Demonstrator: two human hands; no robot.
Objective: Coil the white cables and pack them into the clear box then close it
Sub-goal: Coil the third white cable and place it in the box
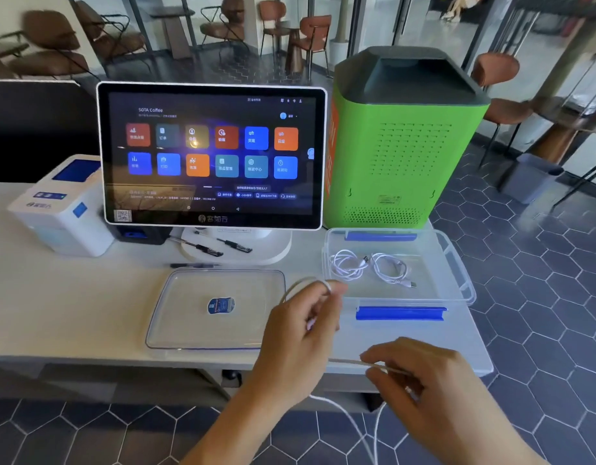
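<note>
So the counter's pretty crowded: a touchscreen register (212,156) sits dead center with a white printer (60,204) on its left and a big green machine (402,142) right behind the clear box (456,263). The box is open with two coiled white cables (370,266) inside; its lid (216,308) lies flat beside it. Left hand (300,330) pinches a loop of another white cable (343,411), right hand (424,384) grips the slack hanging off the edge.

The white counter (71,307) carries a label printer (60,209), a touchscreen terminal (212,156) on its round stand with pens (209,250), a green machine (400,142), the clear lid (189,317) and the open clear box (457,263) holding two coiled white cables (370,266).
</note>
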